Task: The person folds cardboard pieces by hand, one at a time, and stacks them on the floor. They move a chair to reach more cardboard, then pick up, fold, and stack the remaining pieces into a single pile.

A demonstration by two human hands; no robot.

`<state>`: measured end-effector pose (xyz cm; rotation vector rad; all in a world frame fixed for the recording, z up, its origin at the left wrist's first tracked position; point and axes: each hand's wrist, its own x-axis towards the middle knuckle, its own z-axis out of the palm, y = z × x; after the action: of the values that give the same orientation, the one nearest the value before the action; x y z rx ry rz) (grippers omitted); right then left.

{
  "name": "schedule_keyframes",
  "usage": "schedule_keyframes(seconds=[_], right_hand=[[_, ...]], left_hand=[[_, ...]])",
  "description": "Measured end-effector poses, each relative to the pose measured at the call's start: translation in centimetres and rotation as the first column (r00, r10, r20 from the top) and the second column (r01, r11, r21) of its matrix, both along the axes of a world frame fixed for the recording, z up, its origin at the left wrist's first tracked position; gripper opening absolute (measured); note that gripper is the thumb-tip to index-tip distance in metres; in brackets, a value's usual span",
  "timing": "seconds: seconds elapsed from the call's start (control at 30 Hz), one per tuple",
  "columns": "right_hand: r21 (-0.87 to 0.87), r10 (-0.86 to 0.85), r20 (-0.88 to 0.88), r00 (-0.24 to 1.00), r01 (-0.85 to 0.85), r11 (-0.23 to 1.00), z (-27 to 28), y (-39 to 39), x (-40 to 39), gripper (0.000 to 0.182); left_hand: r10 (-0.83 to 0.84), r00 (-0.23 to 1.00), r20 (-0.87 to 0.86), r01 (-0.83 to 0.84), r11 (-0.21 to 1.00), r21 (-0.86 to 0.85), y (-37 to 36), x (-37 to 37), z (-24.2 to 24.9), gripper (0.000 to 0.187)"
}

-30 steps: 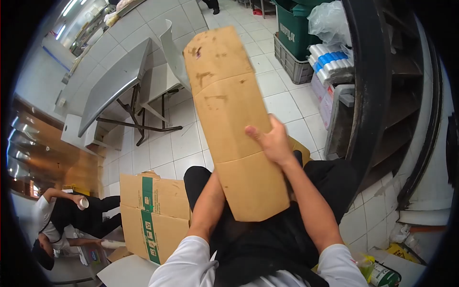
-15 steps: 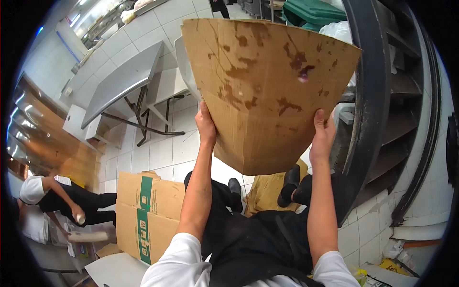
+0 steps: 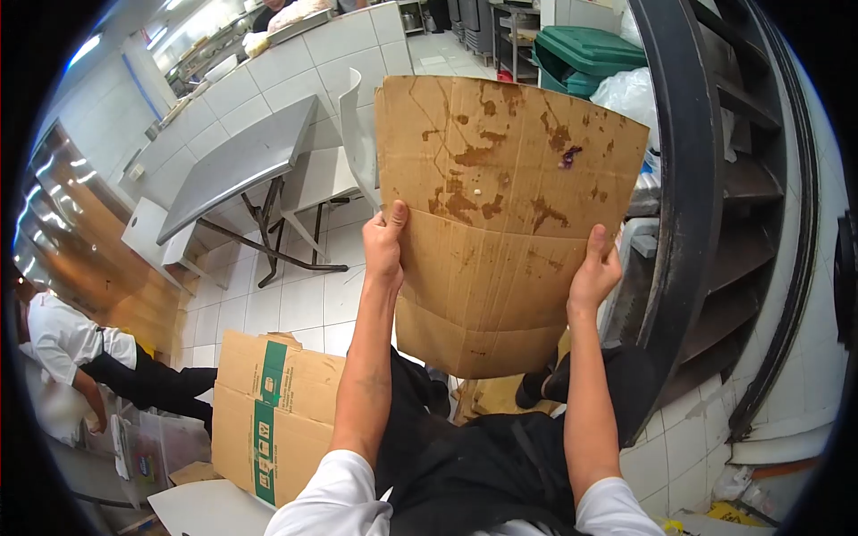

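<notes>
A large brown cardboard sheet (image 3: 500, 259) with dark wet-looking stains and crease lines is held up in front of me. My left hand (image 3: 384, 243) grips its left edge, thumb on the near face. On the right edge, my right hand (image 3: 596, 272) is closed in the same way. Below the sheet, another piece of cardboard (image 3: 492, 397) lies on the floor by my feet, partly hidden. A cardboard box (image 3: 308, 371) with a green printed strip stands to the left of my left forearm.
A folding metal table (image 3: 237, 161) and white chairs (image 3: 317, 183) stand at the left. Black-edged stairs (image 3: 684, 223) rise at the right, near a green bin (image 3: 590, 52). Another person (image 3: 76, 335) in a white shirt is at the far left.
The sheet and both my hands have moved down a little in view, and the sheet's face shows flatter. The other person at the left now stands more upright, with the torso showing.
</notes>
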<state>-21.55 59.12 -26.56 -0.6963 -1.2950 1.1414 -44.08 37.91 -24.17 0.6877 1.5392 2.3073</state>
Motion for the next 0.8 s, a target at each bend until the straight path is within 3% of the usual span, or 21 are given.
schedule_keyframes(seconds=[0.03, 0.1, 0.17, 0.23, 0.27, 0.33, 0.4, 0.53, 0.6, 0.63, 0.67, 0.7, 0.73, 0.8], right_hand=[[-0.010, -0.010, 0.009, 1.000, 0.010, 1.000, -0.3, 0.2, -0.5, 0.056], [-0.213, -0.020, -0.171, 0.985, -0.017, 0.977, -0.8, 0.5, -1.5, 0.049], [-0.249, -0.004, -0.174, 0.985, -0.040, 0.968, -2.5, 0.6, -0.8, 0.049], [-0.307, 0.054, -0.199, 0.979, -0.115, 0.945, -3.4, 1.0, -1.8, 0.047], [-0.339, 0.088, -0.208, 0.974, -0.156, 0.928, -4.0, 0.9, -2.4, 0.047], [-0.400, 0.164, -0.236, 0.958, -0.249, 0.882, -6.4, 0.2, -0.9, 0.046], [-0.441, 0.239, -0.288, 0.928, -0.350, 0.827, -8.9, -2.1, 0.9, 0.045], [-0.496, 0.362, -0.384, 0.850, -0.520, 0.695, -10.3, -3.5, -2.6, 0.043], [-0.520, 0.402, -0.432, 0.808, -0.586, 0.621, -10.6, -3.8, -5.1, 0.042], [-0.382, 0.448, -0.217, 0.867, -0.498, 0.778, -11.1, -3.1, -5.5, 0.042], [-0.196, 0.429, 0.007, 0.903, -0.419, 0.886, -11.2, -2.4, -6.0, 0.041], [-0.117, 0.266, 0.244, 0.932, -0.244, 0.963, -7.8, -3.6, -4.9, 0.043], [-0.135, 0.257, 0.244, 0.935, -0.229, 0.964, -6.5, -4.9, -4.9, 0.043], [0.283, -0.159, 0.200, 0.967, 0.098, 0.954, -5.6, -6.0, -5.4, 0.036]], left_hand=[[0.057, 0.997, -0.060, -0.057, 0.998, 0.009, 0.2, 0.3, 0.0, 0.068], [0.029, 0.999, -0.042, -0.028, 0.999, 0.016, 0.5, 1.8, 0.2, 0.069], [-0.005, 1.000, -0.017, 0.005, 1.000, 0.028, 1.1, 3.4, 0.3, 0.070], [-0.142, 0.973, -0.180, 0.130, 0.989, -0.077, 1.8, 4.7, 0.4, 0.076], [-0.149, 0.975, -0.166, 0.137, 0.987, -0.085, 2.3, 5.4, 0.2, 0.076], [-0.338, 0.940, -0.054, 0.327, 0.933, -0.148, 4.1, 6.5, -0.1, 0.081], [-0.412, 0.906, -0.091, 0.386, 0.897, -0.217, 6.4, 6.6, -2.9, 0.082], [-0.438, 0.896, 0.069, 0.443, 0.886, -0.133, 9.8, 9.7, -3.1, 0.075], [-0.416, 0.909, 0.031, 0.414, 0.891, -0.187, 10.4, 10.1, -4.8, 0.072], [-0.408, 0.910, -0.073, 0.405, 0.913, -0.055, 11.6, 9.9, -6.3, 0.068], [-0.418, 0.906, -0.074, 0.414, 0.908, -0.057, 11.9, 10.2, -6.0, 0.068], [-0.430, 0.901, -0.062, 0.429, 0.903, -0.028, 11.7, 10.1, -5.7, 0.067], [-0.445, 0.894, -0.045, 0.445, 0.895, -0.003, 9.8, 10.4, -5.8, 0.067], [-0.465, 0.885, -0.015, 0.466, 0.883, 0.058, 5.1, 11.6, -5.4, 0.065]])
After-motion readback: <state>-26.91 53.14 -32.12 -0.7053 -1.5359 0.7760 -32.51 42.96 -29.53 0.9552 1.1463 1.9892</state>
